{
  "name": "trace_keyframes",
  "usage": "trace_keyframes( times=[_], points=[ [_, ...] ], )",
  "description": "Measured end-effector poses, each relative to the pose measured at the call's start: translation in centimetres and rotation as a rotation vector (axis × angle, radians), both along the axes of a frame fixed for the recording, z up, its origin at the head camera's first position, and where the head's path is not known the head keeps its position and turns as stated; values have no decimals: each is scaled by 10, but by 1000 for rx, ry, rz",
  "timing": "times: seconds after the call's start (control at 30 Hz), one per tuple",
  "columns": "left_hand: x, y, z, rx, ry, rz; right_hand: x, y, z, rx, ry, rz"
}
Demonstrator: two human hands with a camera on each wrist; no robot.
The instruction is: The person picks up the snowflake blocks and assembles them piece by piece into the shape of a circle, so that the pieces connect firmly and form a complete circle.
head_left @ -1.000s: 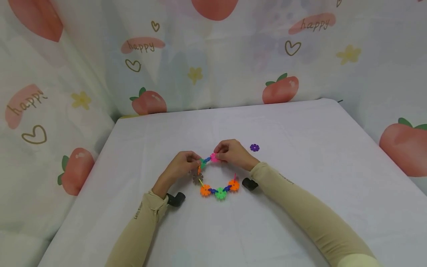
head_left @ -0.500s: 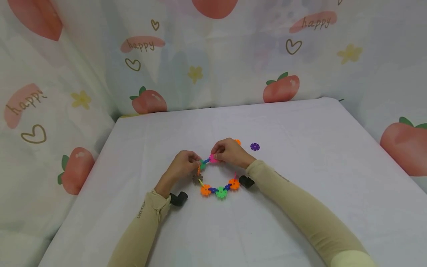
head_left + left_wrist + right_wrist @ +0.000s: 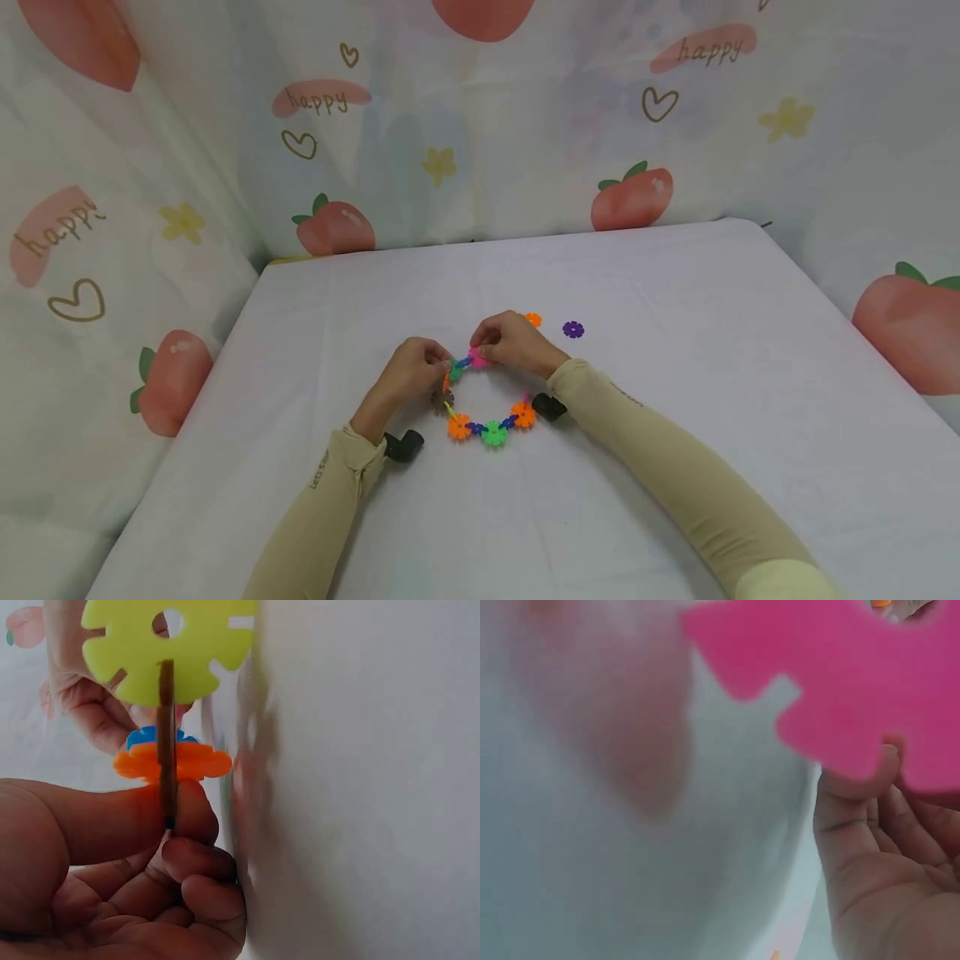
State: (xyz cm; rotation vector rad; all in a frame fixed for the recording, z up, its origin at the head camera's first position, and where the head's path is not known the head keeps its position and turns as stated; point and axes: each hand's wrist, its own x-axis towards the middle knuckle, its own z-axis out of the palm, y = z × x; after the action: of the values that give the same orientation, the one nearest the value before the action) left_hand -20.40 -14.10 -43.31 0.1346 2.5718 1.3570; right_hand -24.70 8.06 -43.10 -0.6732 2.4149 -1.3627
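A ring-like chain of notched plastic snowflake discs curves over the table between the hands. Its far part is held by both hands: my left hand (image 3: 408, 371) pinches a teal disc (image 3: 455, 372), while my right hand (image 3: 517, 343) grips a pink disc (image 3: 477, 358). A blue disc (image 3: 465, 362) links these two. Down the left side run an orange disc (image 3: 176, 761), a brown one (image 3: 165, 735) edge-on and a yellow one (image 3: 169, 645). The near side has orange (image 3: 459, 427), green (image 3: 494, 434) and orange (image 3: 523, 415) discs joined by blue ones, ending in an upright pink disc (image 3: 840, 690).
Beyond the right hand lie a loose orange disc (image 3: 533, 319) and a purple disc (image 3: 573, 329). Black wrist cameras hang under the left wrist (image 3: 405, 446) and right wrist (image 3: 550, 407). A white cloth covers the table (image 3: 675, 333); printed curtains stand behind it.
My right hand has shifted slightly left and the loose orange disc has come into sight behind it. The left hand stays on the teal disc; the chain has barely moved.
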Motion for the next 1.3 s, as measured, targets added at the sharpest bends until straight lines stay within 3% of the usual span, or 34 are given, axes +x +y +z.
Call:
trace_keyframes(
  times=[0.33,0.67,0.9,1.3],
  points=[
    [-15,-7,10,-49,-57,-109,-1,7,0,-37,-65,5],
    [-31,7,8,1,-62,-208,4,5,3,-54,-14,5],
    [-27,10,10,-41,-81,-161,0,17,6,5,4,-28],
    [-19,7,6,-23,-74,-47,-6,64,15,94,97,-138]
  ],
)
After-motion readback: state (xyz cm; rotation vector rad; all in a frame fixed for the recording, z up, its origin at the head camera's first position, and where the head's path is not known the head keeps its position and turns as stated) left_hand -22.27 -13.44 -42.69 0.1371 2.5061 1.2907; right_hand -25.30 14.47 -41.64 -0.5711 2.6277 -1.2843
